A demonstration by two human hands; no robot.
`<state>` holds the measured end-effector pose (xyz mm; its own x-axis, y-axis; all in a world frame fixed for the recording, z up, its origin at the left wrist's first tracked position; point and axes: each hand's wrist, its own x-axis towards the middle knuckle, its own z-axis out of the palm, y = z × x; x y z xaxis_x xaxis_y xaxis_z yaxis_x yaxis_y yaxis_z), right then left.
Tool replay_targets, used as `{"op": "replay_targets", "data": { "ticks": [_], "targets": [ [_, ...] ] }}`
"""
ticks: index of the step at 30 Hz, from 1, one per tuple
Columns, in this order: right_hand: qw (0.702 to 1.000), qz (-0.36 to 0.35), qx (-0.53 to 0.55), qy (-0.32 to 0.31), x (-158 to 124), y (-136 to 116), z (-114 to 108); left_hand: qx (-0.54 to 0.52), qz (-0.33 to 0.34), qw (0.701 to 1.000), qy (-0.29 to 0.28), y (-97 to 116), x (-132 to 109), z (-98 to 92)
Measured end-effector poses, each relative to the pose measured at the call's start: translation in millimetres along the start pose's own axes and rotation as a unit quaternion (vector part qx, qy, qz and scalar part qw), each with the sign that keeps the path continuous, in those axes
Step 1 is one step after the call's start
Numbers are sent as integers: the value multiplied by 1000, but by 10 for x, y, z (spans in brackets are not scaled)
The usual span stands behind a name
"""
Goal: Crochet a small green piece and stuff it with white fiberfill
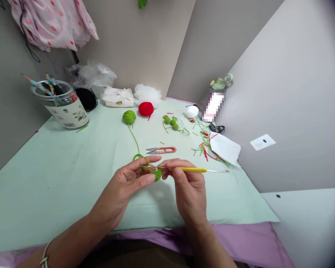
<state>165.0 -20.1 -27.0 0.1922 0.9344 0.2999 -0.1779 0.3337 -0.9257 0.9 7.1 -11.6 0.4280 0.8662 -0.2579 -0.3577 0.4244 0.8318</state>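
Between thumb and fingers, my left hand (128,178) pinches a small green crochet piece (158,175). Green yarn (134,137) runs from this hand back to a green yarn ball (128,117). My right hand (188,186) is closed around a crochet hook (194,169) with a yellow grip, its thin metal tip reaching left to the crochet piece. Whether the tip sits inside a stitch I cannot tell. Just beyond both hands lie orange-handled thread snips (162,150), flat on the pale green cloth.
A red yarn ball (146,109), white stuffing (147,95) and a tissue pack (118,97) stand at the back. A pen jar (68,111) is at left. Small green crocheted pieces (173,123), a white yarn ball (191,111), yarn scraps (206,150) and white paper (225,148) lie right.
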Motion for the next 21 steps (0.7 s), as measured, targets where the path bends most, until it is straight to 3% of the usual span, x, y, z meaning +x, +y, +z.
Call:
{"op": "replay_targets", "data": {
  "ticks": [6,11,13,16,19,21],
  "targets": [
    [997,38,61,-5,36,-44,-52,16,35,999,6,44,-11,-12],
    [997,-45,-61,-19,-12,-134,-51,45,50,998,9,-12,-16,-67],
    [979,-123,-161,-35,-51,-156,-36,69,74,995,23,-53,-16,-69],
    [910,-255,-319,-74,-117,-122,-18,96,121,986,61,-94,-23,-28],
    [847,-331,-411,-68,-172,-37,-29,37,83,995,36,-79,-19,14],
    [864,-313,-390,-58,-184,-5,-48,-32,10,999,1,-41,-3,10]
  ]
}}
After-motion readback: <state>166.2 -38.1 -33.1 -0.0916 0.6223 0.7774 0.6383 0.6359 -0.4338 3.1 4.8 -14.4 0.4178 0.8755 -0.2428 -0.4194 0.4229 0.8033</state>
